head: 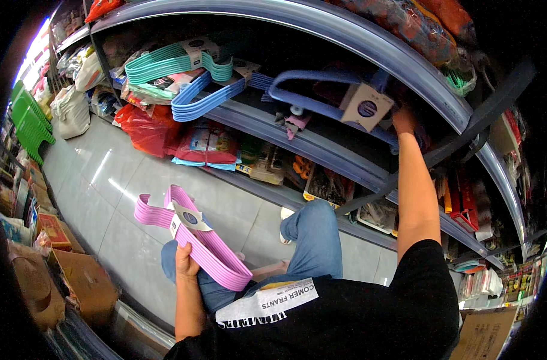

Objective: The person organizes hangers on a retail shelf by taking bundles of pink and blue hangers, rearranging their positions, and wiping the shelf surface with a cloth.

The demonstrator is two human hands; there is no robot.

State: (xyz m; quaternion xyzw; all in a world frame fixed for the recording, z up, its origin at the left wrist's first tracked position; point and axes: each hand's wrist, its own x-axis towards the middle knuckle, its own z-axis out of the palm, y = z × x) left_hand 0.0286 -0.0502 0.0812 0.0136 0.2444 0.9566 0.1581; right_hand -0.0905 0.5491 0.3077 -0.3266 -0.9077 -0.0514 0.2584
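Observation:
My left hand (187,261) grips a bundle of pink clothes hangers (215,256) over my left thigh, the hooks pointing away from me. A paper band with a round dark emblem wraps this bundle. My right hand (405,120) reaches into the dark shelf at the right end of a dark blue hanger bundle (312,105), beside its printed card sleeve (367,108). Blur and shadow hide those fingers, so their hold is unclear. Farther left on the shelf, mint-green hangers (158,65) lie above and beside light-blue hangers (208,100), which jut past the shelf edge.
The metal shelf edge (273,135) runs across in front of me, with a higher shelf rim (300,20) above. A black strap (476,117) crosses near my right arm. Red plastic bags (147,130) bulge from the lower shelf. Cardboard boxes (82,279) stand on the left; grey floor tiles (134,189) lie between.

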